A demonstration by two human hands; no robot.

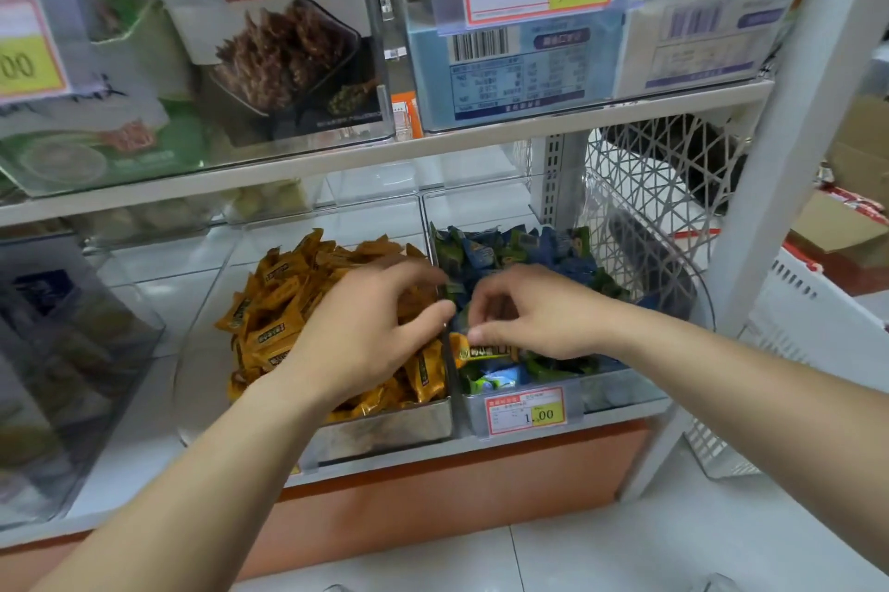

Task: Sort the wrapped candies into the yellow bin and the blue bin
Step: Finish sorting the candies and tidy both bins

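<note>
Sorting step: the right grip (524, 317) pinches a stray yellow candy (486, 351) at the blue bin's (606, 394) front-left corner. It probably goes next into the yellow bin (385, 428). Whether the left grip (370, 332) holds anything cannot be told.

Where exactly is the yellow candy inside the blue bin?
In the head view, the yellow candy lies near the front left corner of the blue bin, just under the right hand and behind the 1.00 price tag.

Left hand (365, 341) and right hand (543, 317) bare (forearms too).

Yellow candies (288, 303) heap the left bin (385, 428); blue candies (529, 250) fill the right bin (620, 392)
</note>
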